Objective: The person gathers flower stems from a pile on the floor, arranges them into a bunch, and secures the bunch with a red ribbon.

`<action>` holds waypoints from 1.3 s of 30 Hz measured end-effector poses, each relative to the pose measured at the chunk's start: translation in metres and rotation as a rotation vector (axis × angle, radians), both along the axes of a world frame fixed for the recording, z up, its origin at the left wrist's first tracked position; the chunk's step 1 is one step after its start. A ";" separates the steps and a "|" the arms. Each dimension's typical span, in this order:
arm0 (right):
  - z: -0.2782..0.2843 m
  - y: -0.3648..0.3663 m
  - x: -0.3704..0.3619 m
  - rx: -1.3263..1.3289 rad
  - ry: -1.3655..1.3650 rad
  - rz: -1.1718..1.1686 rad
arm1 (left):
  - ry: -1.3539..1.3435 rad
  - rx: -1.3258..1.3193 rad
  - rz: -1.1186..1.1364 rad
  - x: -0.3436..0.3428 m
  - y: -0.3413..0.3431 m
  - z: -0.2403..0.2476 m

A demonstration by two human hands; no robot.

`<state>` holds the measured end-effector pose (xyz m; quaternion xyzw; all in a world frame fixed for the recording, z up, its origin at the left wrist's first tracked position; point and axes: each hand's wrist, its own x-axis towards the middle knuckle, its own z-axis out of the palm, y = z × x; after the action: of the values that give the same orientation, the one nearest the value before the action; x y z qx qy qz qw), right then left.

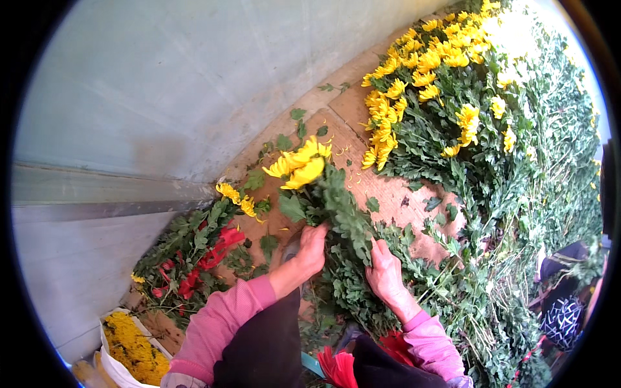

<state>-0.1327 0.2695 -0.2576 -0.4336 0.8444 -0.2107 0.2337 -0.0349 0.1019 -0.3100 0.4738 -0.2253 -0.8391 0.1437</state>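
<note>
1. Pink-sleeved hands: left hand (312, 249) and right hand (385, 270) both closed on the leafy stems of the yellow chrysanthemum bunch (301, 167), blooms over the cardboard floor sheet (388, 194).
2. Risk, I'd judge: squeezing or tugging snaps stems, sheds more petals.
3. Bunch could tangle with the red flowers (213, 255) at the left edge.

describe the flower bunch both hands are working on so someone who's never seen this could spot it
Start at the pale wall and follow the brown floor beside it toward the person. The bunch lies mid-frame, its leafy stems running down to the left hand and right hand. Unlike the big yellow pile farther along, it is a small separate cluster of yellow heads, the only one the hands touch.
</note>
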 end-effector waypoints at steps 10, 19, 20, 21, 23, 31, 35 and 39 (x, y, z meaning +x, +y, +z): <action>0.019 -0.008 0.016 0.104 0.048 0.168 | 0.252 -0.137 -0.205 0.023 -0.001 -0.015; 0.030 -0.006 0.015 -0.165 0.030 0.025 | 0.322 -0.080 -0.142 0.020 -0.001 -0.012; 0.020 0.002 0.020 -0.177 -0.038 -0.037 | 0.361 -0.142 -0.189 0.020 0.000 -0.015; 0.017 0.003 0.020 -0.197 -0.041 -0.028 | 0.362 -0.091 -0.178 0.019 0.002 -0.019; 0.013 0.001 0.025 -0.243 -0.058 -0.008 | 0.352 0.008 -0.156 0.019 0.004 -0.019; 0.010 -0.001 0.039 -0.137 -0.287 -0.012 | 0.480 0.039 -0.162 0.028 0.005 -0.021; 0.010 -0.002 0.042 -0.187 -0.474 -0.076 | 0.236 0.017 -0.105 0.022 0.006 -0.028; -0.001 0.009 0.040 -0.284 -0.630 -0.303 | 0.070 0.038 -0.082 0.010 -0.002 -0.016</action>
<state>-0.0929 0.2785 -0.2587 -0.2460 0.7480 -0.4808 0.3856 -0.0246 0.1002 -0.3256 0.4371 -0.2234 -0.8645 0.1082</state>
